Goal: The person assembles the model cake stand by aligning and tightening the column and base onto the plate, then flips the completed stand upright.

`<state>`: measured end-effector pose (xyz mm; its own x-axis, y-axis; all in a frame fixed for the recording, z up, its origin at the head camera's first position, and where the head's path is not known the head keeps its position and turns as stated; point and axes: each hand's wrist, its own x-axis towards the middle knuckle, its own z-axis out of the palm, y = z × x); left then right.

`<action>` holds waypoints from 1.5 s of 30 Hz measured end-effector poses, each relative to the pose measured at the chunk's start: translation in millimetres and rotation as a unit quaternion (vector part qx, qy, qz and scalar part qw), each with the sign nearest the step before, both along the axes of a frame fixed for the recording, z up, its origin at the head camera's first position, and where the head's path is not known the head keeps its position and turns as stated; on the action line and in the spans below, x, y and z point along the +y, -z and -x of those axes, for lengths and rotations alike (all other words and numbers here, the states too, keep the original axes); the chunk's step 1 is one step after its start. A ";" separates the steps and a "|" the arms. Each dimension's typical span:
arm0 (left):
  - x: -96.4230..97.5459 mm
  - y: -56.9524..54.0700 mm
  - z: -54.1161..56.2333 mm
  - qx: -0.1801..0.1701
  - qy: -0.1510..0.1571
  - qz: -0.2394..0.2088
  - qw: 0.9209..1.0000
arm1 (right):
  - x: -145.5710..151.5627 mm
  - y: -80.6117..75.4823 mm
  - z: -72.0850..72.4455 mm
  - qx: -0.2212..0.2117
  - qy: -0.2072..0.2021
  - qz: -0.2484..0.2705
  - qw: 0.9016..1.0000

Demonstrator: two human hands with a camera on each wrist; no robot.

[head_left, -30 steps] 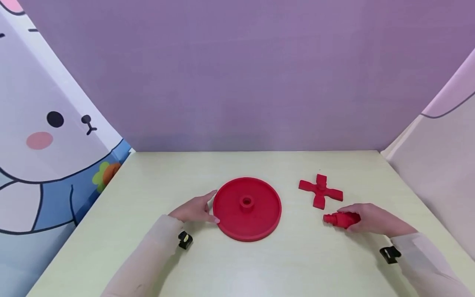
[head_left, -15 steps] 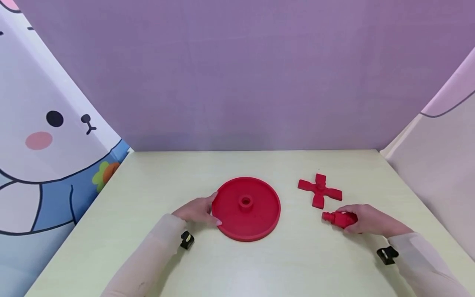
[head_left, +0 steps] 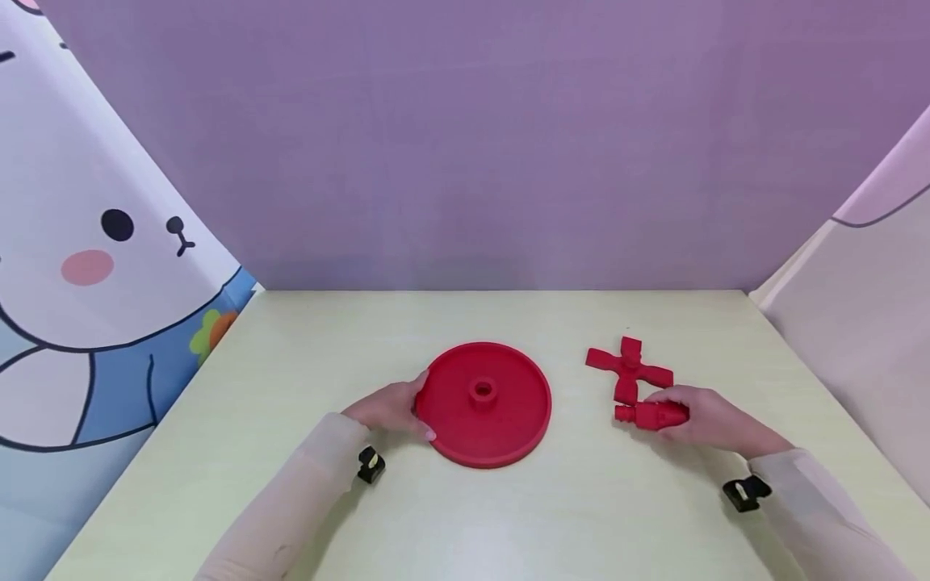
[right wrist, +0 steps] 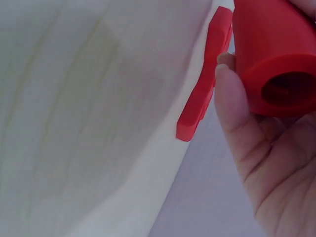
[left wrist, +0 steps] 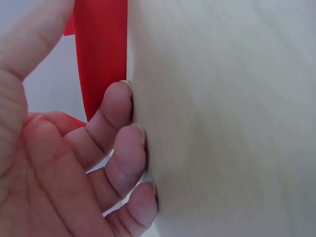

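A shallow red round tray-like disc (head_left: 512,424) with a raised rim and a hollow central hub lies on the table. My left hand (head_left: 391,409) grips its left edge, the thumb lapping over the rim. In the left wrist view the other fingers (left wrist: 131,153) curl beside the red rim (left wrist: 101,54), close to the tabletop. My right hand (head_left: 710,421) holds a stepped red cylindrical piece (head_left: 649,415) on its side, narrow end to the left. Its wide end (right wrist: 276,69) shows a round hole in the right wrist view. Just behind it lies a flat red four-armed cross (head_left: 629,369).
The pale wood table (head_left: 501,524) has a purple partition (head_left: 465,161) along its back edge. A panel with a cartoon animal (head_left: 87,242) stands at the left, and a pale panel (head_left: 857,339) at the right. Black camera mounts (head_left: 371,465) sit on both wrists.
My right hand has moved left and slightly away from me with the red cylindrical piece, closer to the cross. My left hand has shifted slightly right, its thumb now over the disc's rim.
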<state>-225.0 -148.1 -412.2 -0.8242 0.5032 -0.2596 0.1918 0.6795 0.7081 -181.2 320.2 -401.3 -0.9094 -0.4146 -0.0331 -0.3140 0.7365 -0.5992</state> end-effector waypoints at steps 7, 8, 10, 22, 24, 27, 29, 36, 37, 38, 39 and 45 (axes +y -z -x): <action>2.0 1.1 0.6 -0.012 -0.009 -0.004 1.000 | -11.9 -4.6 2.4 0.021 0.006 0.018 1.000; 2.2 1.2 0.3 -0.014 -0.011 -0.004 1.000 | -14.1 -4.9 3.1 0.021 0.005 0.021 1.000; 2.7 0.5 -0.6 -0.018 -0.017 -0.003 1.000 | -18.9 -4.8 4.3 0.017 0.004 0.030 0.999; 0.1 0.7 -3.8 -0.010 -0.026 0.019 0.999 | -55.1 -9.2 20.7 0.031 -0.017 0.004 0.999; 0.6 0.2 -4.0 -0.011 -0.026 0.019 0.999 | -61.0 -10.8 22.7 0.025 -0.017 -0.002 1.000; 1.2 -0.8 -4.1 -0.012 -0.024 0.019 0.999 | -69.5 -11.5 26.8 0.017 -0.021 0.001 1.000; 1.8 -1.1 -3.9 -0.012 -0.023 0.021 0.999 | -74.7 -11.7 29.7 0.014 -0.027 0.006 1.000; 1.7 0.9 -2.5 -0.015 -0.012 0.010 1.000 | -90.4 -11.0 37.7 0.004 -0.052 0.025 0.998; 1.6 1.1 -2.6 -0.015 -0.012 0.009 1.000 | -92.8 -11.0 38.6 0.002 -0.053 0.025 0.998; 1.4 1.3 -2.7 -0.014 -0.012 0.009 1.000 | -95.3 -10.9 39.3 -0.001 -0.054 0.027 0.998; 1.3 1.6 -2.9 -0.014 -0.013 0.009 1.000 | -97.8 -11.1 40.0 -0.005 -0.054 0.028 0.998; 3.7 3.8 -4.0 -0.007 -0.019 0.028 0.999 | -111.6 -10.9 43.4 -0.001 -0.070 0.022 0.997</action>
<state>-221.0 -144.4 -416.0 -0.8388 0.4557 -0.2979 0.1561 0.7254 0.6704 -224.6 208.6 -390.4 -0.8427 -0.5383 -0.0132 -0.4109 0.6587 -0.6304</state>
